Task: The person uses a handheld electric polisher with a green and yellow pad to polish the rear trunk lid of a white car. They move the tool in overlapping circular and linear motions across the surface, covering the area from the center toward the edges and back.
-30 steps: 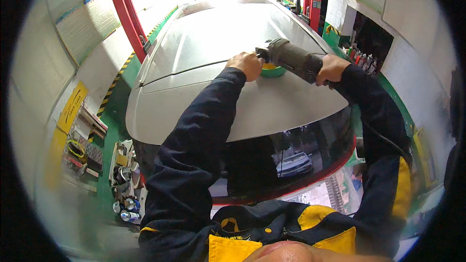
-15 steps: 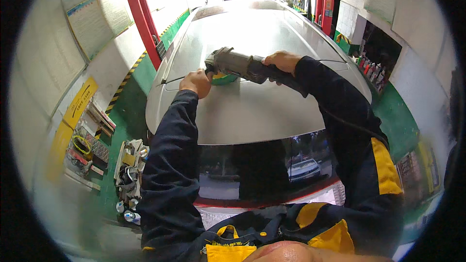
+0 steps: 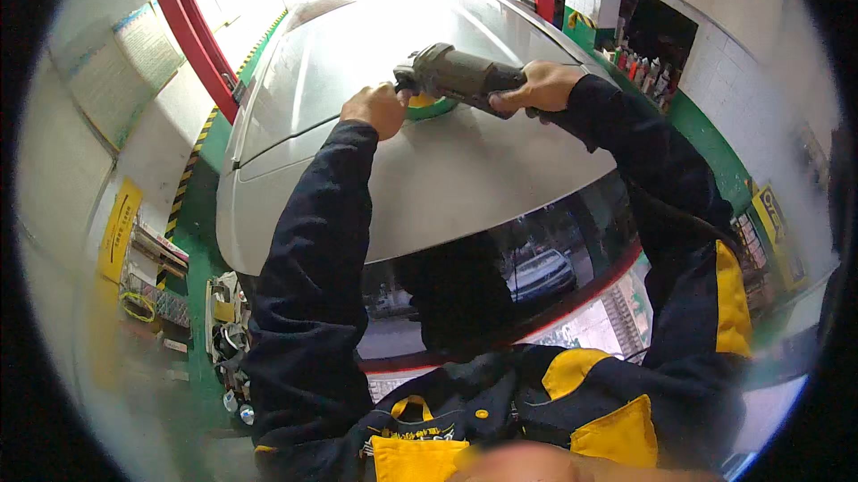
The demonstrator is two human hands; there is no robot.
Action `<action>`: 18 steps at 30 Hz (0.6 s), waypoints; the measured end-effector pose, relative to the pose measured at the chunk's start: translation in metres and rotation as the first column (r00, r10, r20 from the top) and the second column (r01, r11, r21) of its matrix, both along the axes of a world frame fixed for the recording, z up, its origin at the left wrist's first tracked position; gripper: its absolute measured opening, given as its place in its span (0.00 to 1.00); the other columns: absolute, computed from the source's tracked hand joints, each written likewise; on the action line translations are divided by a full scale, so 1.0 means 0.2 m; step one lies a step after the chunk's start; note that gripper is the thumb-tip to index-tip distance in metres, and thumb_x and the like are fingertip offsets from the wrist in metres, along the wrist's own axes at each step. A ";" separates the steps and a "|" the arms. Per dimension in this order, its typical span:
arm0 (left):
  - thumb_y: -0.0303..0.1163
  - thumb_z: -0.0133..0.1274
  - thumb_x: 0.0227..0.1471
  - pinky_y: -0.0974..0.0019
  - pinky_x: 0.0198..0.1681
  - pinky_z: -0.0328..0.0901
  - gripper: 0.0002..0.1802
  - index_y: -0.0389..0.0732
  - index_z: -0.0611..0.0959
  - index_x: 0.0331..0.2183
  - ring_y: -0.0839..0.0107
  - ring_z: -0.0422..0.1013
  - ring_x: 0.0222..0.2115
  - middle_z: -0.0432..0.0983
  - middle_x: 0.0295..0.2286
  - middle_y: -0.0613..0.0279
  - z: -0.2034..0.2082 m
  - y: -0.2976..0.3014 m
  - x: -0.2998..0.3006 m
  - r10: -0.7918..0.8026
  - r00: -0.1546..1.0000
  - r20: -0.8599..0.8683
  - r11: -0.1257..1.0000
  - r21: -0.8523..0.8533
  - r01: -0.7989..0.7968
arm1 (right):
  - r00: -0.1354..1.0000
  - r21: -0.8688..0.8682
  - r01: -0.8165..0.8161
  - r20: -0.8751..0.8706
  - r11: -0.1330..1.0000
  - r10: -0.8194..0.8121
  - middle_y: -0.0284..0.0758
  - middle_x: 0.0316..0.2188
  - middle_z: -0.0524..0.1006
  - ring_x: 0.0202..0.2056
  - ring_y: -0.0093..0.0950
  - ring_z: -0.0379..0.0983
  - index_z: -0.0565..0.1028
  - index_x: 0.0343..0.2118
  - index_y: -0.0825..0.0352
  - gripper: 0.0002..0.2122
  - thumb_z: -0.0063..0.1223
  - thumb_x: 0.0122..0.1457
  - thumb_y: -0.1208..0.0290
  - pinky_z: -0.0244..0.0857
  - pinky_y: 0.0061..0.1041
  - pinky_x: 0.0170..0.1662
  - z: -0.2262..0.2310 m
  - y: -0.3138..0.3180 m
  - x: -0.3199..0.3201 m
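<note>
A grey power polisher (image 3: pixel 451 74) with a green pad (image 3: pixel 433 107) rests on the silver car roof (image 3: pixel 483 169). My left hand (image 3: pixel 375 109) grips the side handle at the tool's head. My right hand (image 3: pixel 536 86) is wrapped around the polisher's body further back. Both arms wear dark blue sleeves with yellow patches. The pad sits flat on the roof near its middle, just ahead of the dark rear window (image 3: pixel 500 276).
A red lift post (image 3: pixel 192 35) stands to the left of the car. A cart of tools and bottles (image 3: pixel 231 339) sits on the green floor at lower left. Shelves with bottles (image 3: pixel 643 62) line the white tiled wall on the right.
The polisher and both hands have slid along the roof, first leftward and now back toward the middle. My view has shifted closer over the rear window.
</note>
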State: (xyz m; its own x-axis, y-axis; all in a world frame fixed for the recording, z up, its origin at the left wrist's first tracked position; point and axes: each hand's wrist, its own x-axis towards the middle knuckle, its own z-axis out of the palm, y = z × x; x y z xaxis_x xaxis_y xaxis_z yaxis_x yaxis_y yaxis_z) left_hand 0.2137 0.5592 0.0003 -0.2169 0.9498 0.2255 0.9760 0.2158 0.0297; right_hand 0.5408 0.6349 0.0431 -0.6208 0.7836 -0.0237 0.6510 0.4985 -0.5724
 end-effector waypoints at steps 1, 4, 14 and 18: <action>0.56 0.41 0.76 0.45 0.58 0.74 0.34 0.33 0.83 0.54 0.43 0.80 0.53 0.85 0.48 0.39 0.01 0.04 0.10 -0.032 0.999 -0.001 0.999 0.024 0.032 | 1.000 0.069 -0.015 0.023 0.997 0.014 0.34 0.22 0.80 0.21 0.28 0.79 0.85 0.34 0.73 0.28 0.74 0.55 0.44 0.74 0.31 0.25 -0.02 0.02 0.09; 0.56 0.43 0.75 0.45 0.58 0.74 0.34 0.33 0.85 0.51 0.43 0.81 0.52 0.85 0.47 0.40 0.05 0.20 0.39 -0.129 0.991 0.035 0.991 0.025 0.128 | 0.989 0.129 0.094 0.105 0.987 -0.108 0.35 0.23 0.82 0.21 0.28 0.80 0.85 0.34 0.72 0.22 0.79 0.48 0.56 0.76 0.30 0.25 -0.01 0.10 0.35; 0.56 0.45 0.74 0.45 0.56 0.75 0.33 0.35 0.87 0.53 0.44 0.82 0.52 0.85 0.49 0.40 0.02 0.63 0.98 -0.285 0.948 0.140 0.958 0.017 0.285 | 0.973 0.258 0.187 0.084 0.948 -0.215 0.39 0.24 0.82 0.21 0.32 0.79 0.85 0.36 0.76 0.19 0.79 0.45 0.67 0.75 0.34 0.27 -0.05 0.33 0.95; 0.56 0.45 0.73 0.46 0.55 0.76 0.33 0.36 0.87 0.53 0.46 0.82 0.51 0.85 0.50 0.43 0.01 0.62 0.96 -0.246 0.949 0.199 0.969 0.032 0.244 | 0.982 0.167 0.165 0.061 0.972 -0.177 0.38 0.24 0.82 0.21 0.30 0.78 0.85 0.37 0.74 0.18 0.79 0.46 0.69 0.75 0.34 0.27 -0.06 0.36 0.92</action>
State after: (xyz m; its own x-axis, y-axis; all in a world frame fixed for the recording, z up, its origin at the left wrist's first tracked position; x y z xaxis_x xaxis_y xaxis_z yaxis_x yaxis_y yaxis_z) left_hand 0.4053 0.6827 0.0030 -0.0190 0.9778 0.2085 0.9727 -0.0302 0.2300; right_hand 0.7251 0.7075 0.0302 -0.4788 0.8751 0.0696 0.7722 0.4576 -0.4409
